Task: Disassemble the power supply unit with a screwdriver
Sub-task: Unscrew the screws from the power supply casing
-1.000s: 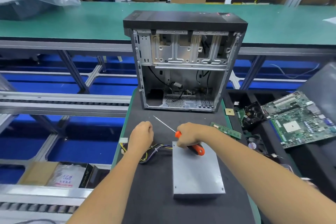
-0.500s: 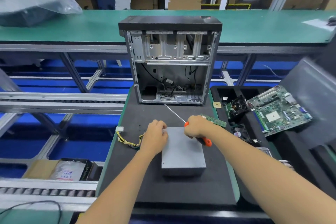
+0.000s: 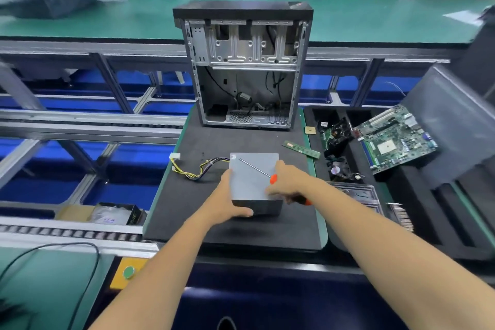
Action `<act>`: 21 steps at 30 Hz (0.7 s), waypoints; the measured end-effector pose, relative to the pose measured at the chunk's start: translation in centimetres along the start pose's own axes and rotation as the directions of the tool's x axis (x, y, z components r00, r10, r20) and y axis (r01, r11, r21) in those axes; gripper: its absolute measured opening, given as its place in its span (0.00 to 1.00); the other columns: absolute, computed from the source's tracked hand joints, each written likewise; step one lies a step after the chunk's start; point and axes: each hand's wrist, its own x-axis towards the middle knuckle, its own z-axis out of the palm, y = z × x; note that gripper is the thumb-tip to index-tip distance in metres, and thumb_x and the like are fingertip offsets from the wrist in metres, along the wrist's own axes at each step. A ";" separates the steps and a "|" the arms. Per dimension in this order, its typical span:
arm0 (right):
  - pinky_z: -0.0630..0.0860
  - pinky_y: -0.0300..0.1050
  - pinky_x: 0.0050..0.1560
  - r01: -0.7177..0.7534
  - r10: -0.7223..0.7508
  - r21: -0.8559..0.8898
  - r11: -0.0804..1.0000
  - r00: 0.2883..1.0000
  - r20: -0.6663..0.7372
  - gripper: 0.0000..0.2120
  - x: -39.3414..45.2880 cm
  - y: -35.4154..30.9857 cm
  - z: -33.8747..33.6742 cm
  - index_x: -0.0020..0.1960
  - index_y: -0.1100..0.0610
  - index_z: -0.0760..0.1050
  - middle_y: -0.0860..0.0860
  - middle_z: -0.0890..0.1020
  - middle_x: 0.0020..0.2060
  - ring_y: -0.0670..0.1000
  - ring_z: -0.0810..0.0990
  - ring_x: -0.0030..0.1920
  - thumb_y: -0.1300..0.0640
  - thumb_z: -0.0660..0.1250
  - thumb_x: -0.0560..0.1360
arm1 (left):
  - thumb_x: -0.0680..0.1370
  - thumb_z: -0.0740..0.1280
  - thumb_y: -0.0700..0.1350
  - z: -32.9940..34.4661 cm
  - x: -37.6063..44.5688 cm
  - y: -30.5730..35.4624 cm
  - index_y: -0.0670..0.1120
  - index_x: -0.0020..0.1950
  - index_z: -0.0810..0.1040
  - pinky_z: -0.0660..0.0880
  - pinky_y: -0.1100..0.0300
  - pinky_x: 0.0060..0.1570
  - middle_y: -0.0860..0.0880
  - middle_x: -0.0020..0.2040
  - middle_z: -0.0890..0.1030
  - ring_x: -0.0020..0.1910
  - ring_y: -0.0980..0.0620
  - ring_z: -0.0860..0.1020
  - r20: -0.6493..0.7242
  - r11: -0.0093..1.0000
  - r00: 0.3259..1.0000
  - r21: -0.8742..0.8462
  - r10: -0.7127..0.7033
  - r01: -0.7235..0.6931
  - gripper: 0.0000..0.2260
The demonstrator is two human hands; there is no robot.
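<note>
A grey metal power supply unit (image 3: 250,178) lies on the black foam mat (image 3: 187,217), its yellow and black cable bundle (image 3: 201,169) trailing to the left. My left hand (image 3: 227,201) grips the unit's near left corner, thumb along the front face. My right hand (image 3: 289,182) holds an orange-handled screwdriver (image 3: 273,179) at the unit's right edge. The thin shaft lies across the top of the unit and points to its far left corner.
An open, emptied computer case (image 3: 243,67) stands at the mat's far edge. A RAM stick (image 3: 301,149) lies to the right. A black tray (image 3: 442,209) on the right holds a motherboard (image 3: 393,139), a fan and other parts. Conveyor rails run on the left.
The unit has slid nearer to me on the mat. My left hand moved from its far left corner to its near left corner. My right hand stayed at the right edge with the screwdriver.
</note>
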 end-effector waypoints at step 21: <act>0.70 0.39 0.24 0.216 -0.220 -0.070 0.974 0.974 -0.057 0.11 0.7 0.1 -1.6 0.46 0.56 0.74 0.55 0.74 0.36 0.55 0.77 0.24 0.58 0.73 0.67 | 0.75 0.69 0.52 -0.4 1.0 -0.8 0.57 0.70 0.63 0.67 0.66 0.44 0.62 0.50 0.76 0.52 0.56 0.73 -0.290 0.993 0.957 -0.115 -0.024 -0.010 0.26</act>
